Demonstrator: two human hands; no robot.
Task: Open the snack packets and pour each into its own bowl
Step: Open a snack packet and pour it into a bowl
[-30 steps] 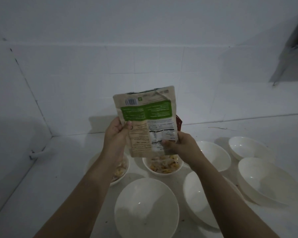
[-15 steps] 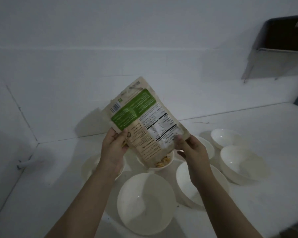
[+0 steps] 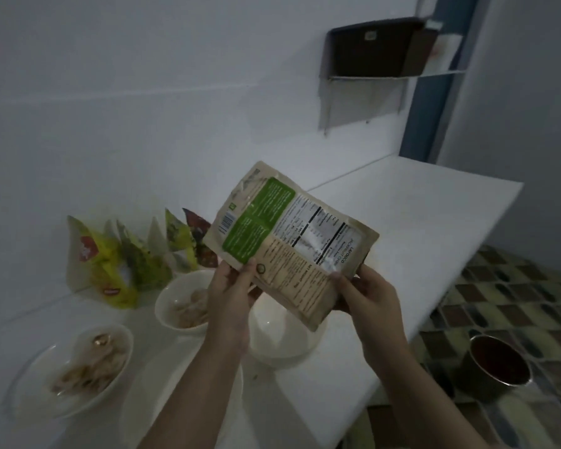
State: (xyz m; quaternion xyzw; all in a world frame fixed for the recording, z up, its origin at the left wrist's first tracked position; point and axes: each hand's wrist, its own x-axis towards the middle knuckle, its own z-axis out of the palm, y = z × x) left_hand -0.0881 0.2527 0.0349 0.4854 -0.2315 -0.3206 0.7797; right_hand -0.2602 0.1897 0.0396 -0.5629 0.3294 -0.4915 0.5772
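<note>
I hold a beige snack packet [image 3: 289,234] with a green panel and a nutrition label, tilted, above the white counter. My left hand [image 3: 230,293] pinches its lower left edge. At the lower right edge my right hand [image 3: 366,293] grips it. Under the packet stands a white bowl [image 3: 279,341]; its inside is mostly hidden. Two more white bowls hold pale snack pieces: one in the middle [image 3: 183,303] and one at the left front [image 3: 75,367].
Several yellow, green and dark red packets [image 3: 127,260] lean against the white wall at the back left. The counter edge [image 3: 450,286] runs down the right side; beyond it lies a tiled floor with a metal pot [image 3: 499,367]. A dark wall shelf [image 3: 376,50] hangs above.
The view has swung right, showing the packets on the wall, the counter edge and the floor. The packet has tilted further clockwise in both hands and sits over a bowl further right.
</note>
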